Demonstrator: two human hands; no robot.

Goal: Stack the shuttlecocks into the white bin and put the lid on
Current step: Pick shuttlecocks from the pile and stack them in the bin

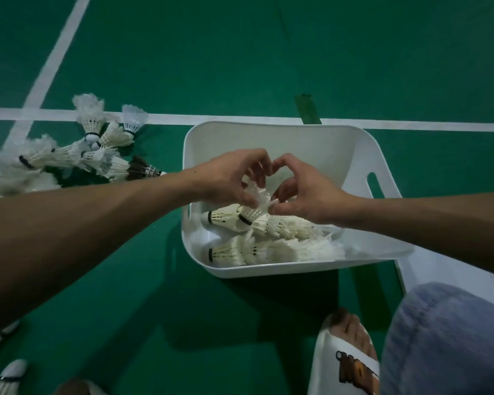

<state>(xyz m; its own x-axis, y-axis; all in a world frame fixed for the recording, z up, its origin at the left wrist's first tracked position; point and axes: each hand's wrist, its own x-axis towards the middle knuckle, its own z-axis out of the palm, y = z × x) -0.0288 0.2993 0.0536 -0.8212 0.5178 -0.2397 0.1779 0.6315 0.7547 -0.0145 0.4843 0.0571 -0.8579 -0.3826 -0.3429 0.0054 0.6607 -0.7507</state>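
Centrally, the left hand and right hand both pinch the frayed skirt of one white feathered shuttlecock above the rounded white plastic bin on the green court floor. Inside lie two nested rows of shuttlecocks, cork noses pointing left, black bands visible. A loose shuttlecock pile lies left of the bin.

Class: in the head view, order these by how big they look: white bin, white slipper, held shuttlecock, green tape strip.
1. white bin
2. white slipper, enlarged by nearness to the camera
3. held shuttlecock and green tape strip: too alike to rank, shuttlecock partly hidden
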